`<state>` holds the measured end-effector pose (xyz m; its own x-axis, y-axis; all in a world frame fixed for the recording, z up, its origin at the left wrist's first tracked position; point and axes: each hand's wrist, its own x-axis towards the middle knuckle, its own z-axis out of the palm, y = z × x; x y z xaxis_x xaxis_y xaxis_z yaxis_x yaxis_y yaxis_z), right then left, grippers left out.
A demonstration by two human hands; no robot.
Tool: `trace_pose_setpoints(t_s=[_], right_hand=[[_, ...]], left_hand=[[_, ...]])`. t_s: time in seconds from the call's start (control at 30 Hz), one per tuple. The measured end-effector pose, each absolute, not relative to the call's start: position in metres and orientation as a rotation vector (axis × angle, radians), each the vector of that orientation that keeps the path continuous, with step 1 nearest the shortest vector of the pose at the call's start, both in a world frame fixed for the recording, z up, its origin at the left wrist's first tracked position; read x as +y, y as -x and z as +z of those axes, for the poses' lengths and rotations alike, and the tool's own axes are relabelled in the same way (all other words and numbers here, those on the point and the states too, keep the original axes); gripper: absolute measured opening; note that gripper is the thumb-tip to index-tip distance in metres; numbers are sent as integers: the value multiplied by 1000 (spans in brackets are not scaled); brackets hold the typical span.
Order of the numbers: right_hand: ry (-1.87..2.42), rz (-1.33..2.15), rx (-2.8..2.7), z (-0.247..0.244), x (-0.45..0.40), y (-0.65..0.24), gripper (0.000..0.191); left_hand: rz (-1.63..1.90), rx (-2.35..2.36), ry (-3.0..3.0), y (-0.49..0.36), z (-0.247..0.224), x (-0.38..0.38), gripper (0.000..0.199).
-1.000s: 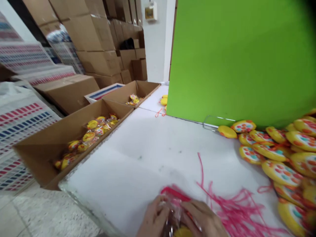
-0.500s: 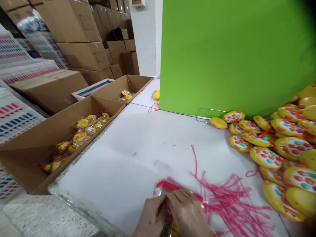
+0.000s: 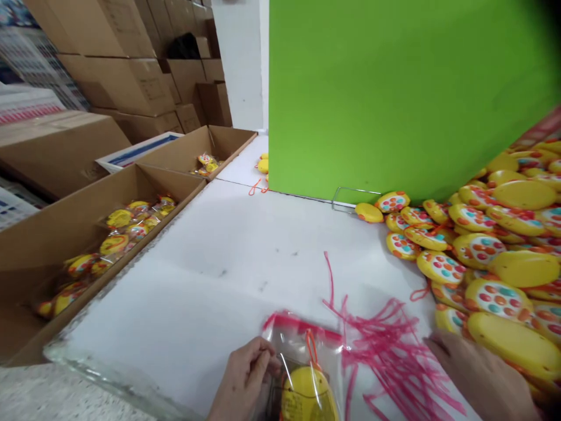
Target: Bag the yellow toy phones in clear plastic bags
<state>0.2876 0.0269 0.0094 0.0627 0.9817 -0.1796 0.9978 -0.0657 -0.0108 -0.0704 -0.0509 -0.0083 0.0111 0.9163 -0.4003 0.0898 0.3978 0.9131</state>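
Left hand (image 3: 246, 374): narrow, curled inward, touching the 9 o'clock edge of the clear bag (image 3: 293, 349) with bent fingers; whether pinching or merely resting there, cannot tell.
Right hand (image 3: 480, 371): well apart from the left, at 3 o'clock from the bag, stretched low beside the pink strips and the toy pile; largely back-side to the camera, so cannot tell how far open or whether holding anything.
Clear bag: lying at the near edge of the picture, banded in pink along the 12 o'clock end.
Yellow toy (image 3: 309, 392): inside the bag, cut off by the picture's bottom edge, with an orange loop (image 3: 311, 349) pointing to 12.
Pink strips (image 3: 392, 351): tangled loosely at 3 o'clock, between bag and right hand.
Pile of yellow toys (image 3: 480, 248): heaped at 2 o'clock, some showing white, dotted sides.
Surface (image 3: 210, 245): white, marked with a few dark smudges.
Bent wire (image 3: 357, 190): near 12 o'clock, at the foot of the green board (image 3: 394, 93).
Near cardboard box (image 3: 65, 234): at 10 o'clock, open, containing bagged toys (image 3: 116, 242).
Far cardboard box (image 3: 179, 190): at 11 o'clock, open, holding a few more.
Stacked cartons (image 3: 131, 88): beyond both, also toward 11.
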Motion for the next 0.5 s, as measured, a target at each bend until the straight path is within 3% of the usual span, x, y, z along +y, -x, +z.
trace_pose_setpoints(t_s=[0.13,0.3,0.5], right_hand=[[-2131,-640,2434,19,12,-232,31],[-1786,-1684,2302,13,17,-144,9],[-1688,-1941,2268,-3,22,-149,9]], left_hand=[[832,1369,-881,70,-9,-52,16],[845,1335,-809,66,-7,-53,22],[847,1327,-777,71,-6,-58,24]])
